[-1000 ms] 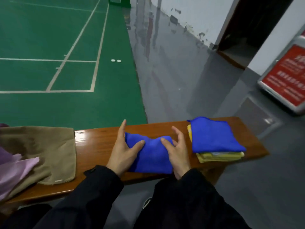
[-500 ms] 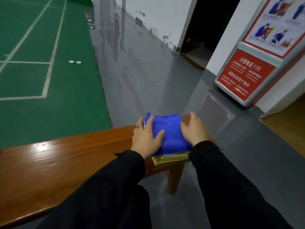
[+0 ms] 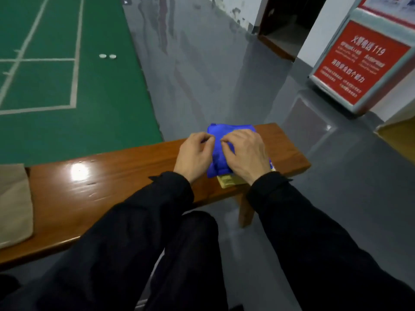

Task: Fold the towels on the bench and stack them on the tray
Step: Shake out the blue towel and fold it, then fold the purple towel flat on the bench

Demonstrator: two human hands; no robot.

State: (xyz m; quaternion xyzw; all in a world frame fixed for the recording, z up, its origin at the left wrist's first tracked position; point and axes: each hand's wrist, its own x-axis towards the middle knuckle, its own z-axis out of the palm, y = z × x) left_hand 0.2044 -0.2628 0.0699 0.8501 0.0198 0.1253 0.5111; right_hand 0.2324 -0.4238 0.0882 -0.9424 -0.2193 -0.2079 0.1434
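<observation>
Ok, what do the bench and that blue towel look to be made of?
Bench: likely wood with a glossy varnish; brown grain streaks, a bright light glare and fine scratches show. Blue towel: soft matte cloth, perhaps microfibre; it bunches into rounded folds.

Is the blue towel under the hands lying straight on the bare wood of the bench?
No, the blue towel sits on a yellow folded towel that peeks out beneath it on the bench.

Red notice board by the wall

The red sign [image 3: 361,63] has white Chinese writing; its heading ends in the number 119. A bolder line sits lower down, and the small print is too blurred to read.
</observation>
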